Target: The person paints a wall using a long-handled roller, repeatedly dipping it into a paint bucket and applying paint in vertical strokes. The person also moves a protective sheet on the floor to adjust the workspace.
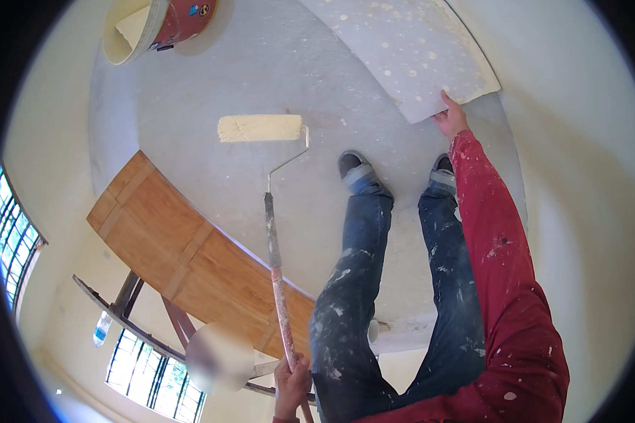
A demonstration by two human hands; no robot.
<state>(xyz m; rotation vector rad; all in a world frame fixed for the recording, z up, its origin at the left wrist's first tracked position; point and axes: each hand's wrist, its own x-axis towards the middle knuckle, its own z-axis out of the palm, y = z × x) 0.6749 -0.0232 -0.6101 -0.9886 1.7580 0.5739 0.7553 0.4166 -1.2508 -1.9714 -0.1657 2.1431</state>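
My left hand [292,382] is closed around the paint-spattered pole [283,312] of a paint roller. The roller's cover [260,128], coated in cream paint, lies level ahead of me over the grey floor, joined to the pole by a bent wire frame [287,163]. On the right, my outstretched right hand [451,119] grips the near edge of a large pale sheet [402,50] dotted with paint drips. Its thumb is on top and its fingers are partly hidden under the sheet. The sheet's far end runs out of view.
A red-and-cream bucket [185,24] stands at upper left with a pale piece inside. A wooden panel [190,254], apparently a door, stretches across the left. Behind it are a dark plank [137,333], a plastic bottle [102,329], barred windows [151,378] and a blurred round patch [219,357].
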